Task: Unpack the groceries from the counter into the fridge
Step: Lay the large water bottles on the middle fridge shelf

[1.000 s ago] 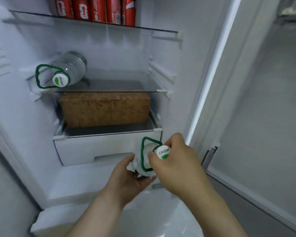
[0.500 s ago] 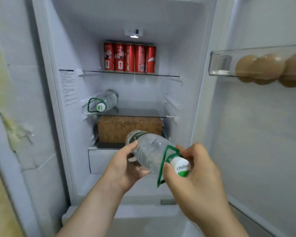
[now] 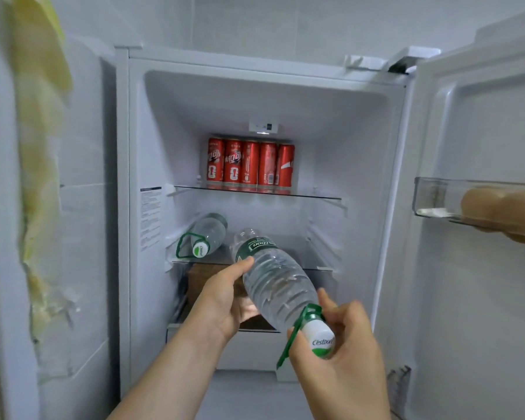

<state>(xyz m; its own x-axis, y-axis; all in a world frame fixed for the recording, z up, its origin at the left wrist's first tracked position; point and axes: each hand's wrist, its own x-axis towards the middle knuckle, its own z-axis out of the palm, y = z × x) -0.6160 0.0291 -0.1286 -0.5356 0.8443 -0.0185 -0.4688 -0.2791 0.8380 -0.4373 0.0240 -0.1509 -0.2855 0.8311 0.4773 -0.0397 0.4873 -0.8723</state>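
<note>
- The Cestbon water bottle is held tilted in front of the open fridge, base toward the middle glass shelf, cap toward the person.
- The left hand curls under its body, thumb by the label.
- The right hand grips the cap end, fingers curled.
- Half a second ago the bottle was at drawer height; its base is now near the second bottle lying on that shelf.

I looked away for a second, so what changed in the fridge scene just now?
The held water bottle rose from by the drawer, its base now aimed at the middle shelf. The left hand and right hand kept gripping it. The red cans and the lying bottle stayed put.
</note>
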